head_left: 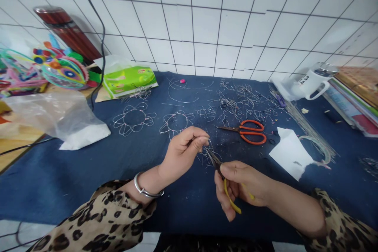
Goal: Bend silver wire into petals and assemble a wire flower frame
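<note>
My left hand (184, 151) is closed in a pinch on a small bent piece of thin wire (208, 153) held just above the blue cloth (88, 173). My right hand (240, 187) is wrapped round yellow-handled pliers (220, 171), whose dark jaws point up and left at the wire between my left fingertips. Two finished wire flower shapes (134, 119) (176, 123) lie flat on the cloth behind my left hand.
Orange-handled scissors (249, 131) lie right of centre, with a tangle of loose wire bits (236, 102) behind. A white paper scrap (291, 151), a bundle of straight wires (307, 128), a white mug (313, 82), a green tissue pack (128, 80) and a clear plastic bag (59, 116) surround the work spot.
</note>
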A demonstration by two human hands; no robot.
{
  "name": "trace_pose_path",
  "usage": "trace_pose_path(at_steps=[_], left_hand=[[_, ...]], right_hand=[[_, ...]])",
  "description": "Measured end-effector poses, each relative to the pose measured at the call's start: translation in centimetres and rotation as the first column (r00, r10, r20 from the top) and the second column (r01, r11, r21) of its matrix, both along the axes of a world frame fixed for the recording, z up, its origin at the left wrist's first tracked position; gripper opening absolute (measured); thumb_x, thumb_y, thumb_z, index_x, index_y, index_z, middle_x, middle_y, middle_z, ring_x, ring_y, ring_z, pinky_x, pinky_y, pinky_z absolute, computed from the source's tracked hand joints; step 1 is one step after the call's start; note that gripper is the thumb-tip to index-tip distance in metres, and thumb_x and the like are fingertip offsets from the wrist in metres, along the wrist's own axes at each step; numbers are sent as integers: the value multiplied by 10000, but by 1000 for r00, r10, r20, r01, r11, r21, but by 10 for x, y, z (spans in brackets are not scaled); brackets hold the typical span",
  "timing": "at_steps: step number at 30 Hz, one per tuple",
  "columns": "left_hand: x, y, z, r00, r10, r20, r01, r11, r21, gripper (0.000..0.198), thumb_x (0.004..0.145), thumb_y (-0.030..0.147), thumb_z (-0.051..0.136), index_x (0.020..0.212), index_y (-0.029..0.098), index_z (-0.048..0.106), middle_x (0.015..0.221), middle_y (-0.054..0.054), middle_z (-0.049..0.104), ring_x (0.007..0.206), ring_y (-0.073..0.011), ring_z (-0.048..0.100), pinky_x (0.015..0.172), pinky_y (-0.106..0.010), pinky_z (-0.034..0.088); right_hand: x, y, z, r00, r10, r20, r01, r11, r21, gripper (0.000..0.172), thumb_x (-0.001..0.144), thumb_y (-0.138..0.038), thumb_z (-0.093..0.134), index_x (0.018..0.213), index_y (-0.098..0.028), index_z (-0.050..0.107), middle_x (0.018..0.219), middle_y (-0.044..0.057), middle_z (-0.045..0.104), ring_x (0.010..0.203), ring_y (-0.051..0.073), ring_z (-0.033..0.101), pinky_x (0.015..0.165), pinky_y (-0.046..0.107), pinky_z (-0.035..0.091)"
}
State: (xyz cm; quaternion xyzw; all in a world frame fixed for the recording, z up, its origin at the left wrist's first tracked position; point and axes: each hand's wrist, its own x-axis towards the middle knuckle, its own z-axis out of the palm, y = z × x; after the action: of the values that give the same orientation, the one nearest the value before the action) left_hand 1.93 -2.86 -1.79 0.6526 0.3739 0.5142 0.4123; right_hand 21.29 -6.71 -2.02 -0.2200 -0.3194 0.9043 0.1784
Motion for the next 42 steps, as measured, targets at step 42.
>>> trace_pose_path(at_steps=[42], left_hand=[[0,-3,4,997,-24,-78,28,998,57,82,888,184,519,858,166,593,750,-21,584,672,-102,537,591,-219,439]], right_hand=[[1,2,2,999,30,31,-30,1000,-3,419,903,-477,409,750,-116,556,548,32,618,442,143,620,355,184,416]])
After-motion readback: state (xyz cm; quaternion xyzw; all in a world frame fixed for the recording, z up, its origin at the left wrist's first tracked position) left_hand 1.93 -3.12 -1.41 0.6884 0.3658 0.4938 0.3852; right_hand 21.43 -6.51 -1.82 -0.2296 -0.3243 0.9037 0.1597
